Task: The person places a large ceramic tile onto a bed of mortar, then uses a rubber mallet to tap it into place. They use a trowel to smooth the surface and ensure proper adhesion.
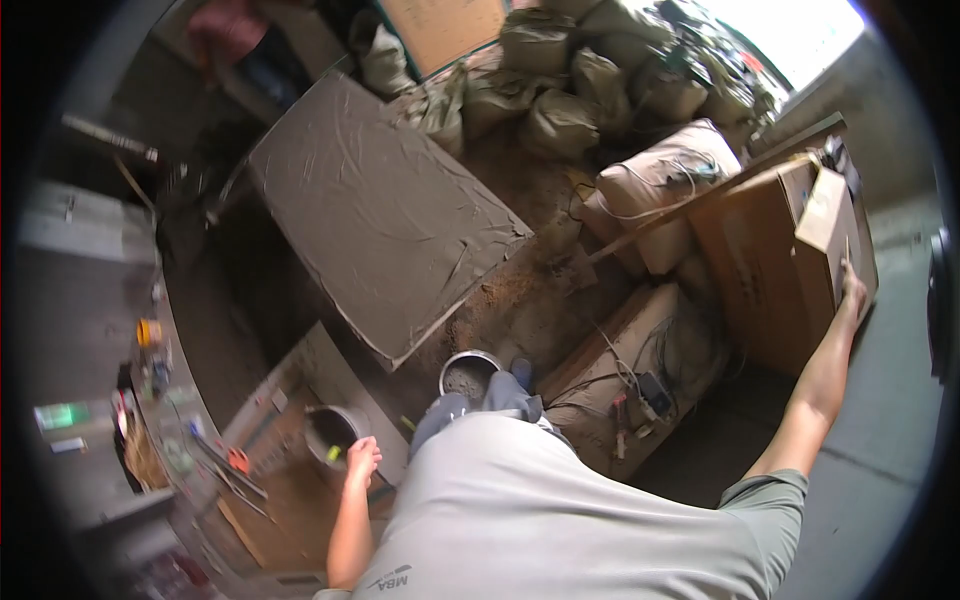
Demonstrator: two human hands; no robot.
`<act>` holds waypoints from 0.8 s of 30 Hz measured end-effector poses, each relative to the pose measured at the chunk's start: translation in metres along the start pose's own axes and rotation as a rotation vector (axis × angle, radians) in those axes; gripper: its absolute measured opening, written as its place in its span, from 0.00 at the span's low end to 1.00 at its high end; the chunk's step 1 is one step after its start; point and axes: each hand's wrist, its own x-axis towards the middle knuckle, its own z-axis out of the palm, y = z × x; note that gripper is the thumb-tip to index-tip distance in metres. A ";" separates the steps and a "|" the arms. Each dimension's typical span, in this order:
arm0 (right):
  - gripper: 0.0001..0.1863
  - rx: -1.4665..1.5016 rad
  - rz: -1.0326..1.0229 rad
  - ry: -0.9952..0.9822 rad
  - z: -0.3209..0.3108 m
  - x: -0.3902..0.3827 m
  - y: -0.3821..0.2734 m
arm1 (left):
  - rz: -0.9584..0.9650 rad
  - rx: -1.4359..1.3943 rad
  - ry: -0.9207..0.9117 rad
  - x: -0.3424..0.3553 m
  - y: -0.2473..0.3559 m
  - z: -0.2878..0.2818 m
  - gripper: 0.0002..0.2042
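My right arm reaches out to the far right, and my right hand (852,288) is closed beside a small cardboard box (826,212). A thin stick-like thing (847,248) rises from its fingers; its kind is too small to tell. My left hand (364,458) hangs at the lower left with its fingers curled in, and nothing shows in them. Just beside it stands a pale bucket (322,425) with a dark inside and a yellow-green spot near its rim. By my feet, a round metal-rimmed bucket (485,357) holds grey material.
Ahead lies a large slab (385,210) under a wrinkled grey sheet. Several full sacks (560,125) are piled behind it. To the right stand a big cardboard box (745,255) and a box with cables and a black adapter (655,393). Tools (230,470) lie lower left; a person (240,40) stands far left.
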 end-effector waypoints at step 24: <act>0.02 -0.292 -0.433 -1.347 0.186 -0.655 0.071 | 0.134 -0.255 -0.368 0.150 -0.022 0.036 0.16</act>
